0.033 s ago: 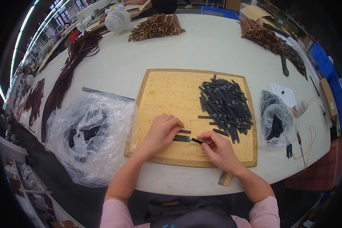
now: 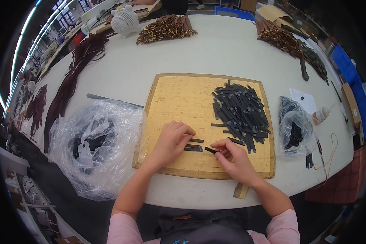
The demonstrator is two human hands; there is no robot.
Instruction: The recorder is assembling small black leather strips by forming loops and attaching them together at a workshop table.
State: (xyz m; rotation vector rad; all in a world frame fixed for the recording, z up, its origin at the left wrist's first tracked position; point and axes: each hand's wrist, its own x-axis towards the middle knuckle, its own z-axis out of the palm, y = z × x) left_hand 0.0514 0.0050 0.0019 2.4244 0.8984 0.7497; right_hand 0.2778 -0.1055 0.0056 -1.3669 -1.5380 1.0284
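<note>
On the tan board (image 2: 177, 97) lies a heap of short black strips (image 2: 240, 107), flat and narrow, toward the right side. My right hand (image 2: 234, 158) pinches one short black strip (image 2: 210, 150) between thumb and fingers, tilted just above the board. Opposite it, my left hand (image 2: 175, 140) curls with its fingertips closed at the left end of another black strip (image 2: 197, 140). Below that, a few more black strips (image 2: 194, 148) lie side by side, their left ends partly hidden by my left hand. A small gap separates the two hands.
A clear plastic bag (image 2: 110, 162) with dark contents stands left; a smaller bag of black pieces (image 2: 295, 136) lies right, beside a small bottle (image 2: 321, 115). Brown straps with metal buckles (image 2: 166, 32), a white fan (image 2: 125, 21) and long dark red straps (image 2: 73, 77) lie farther off.
</note>
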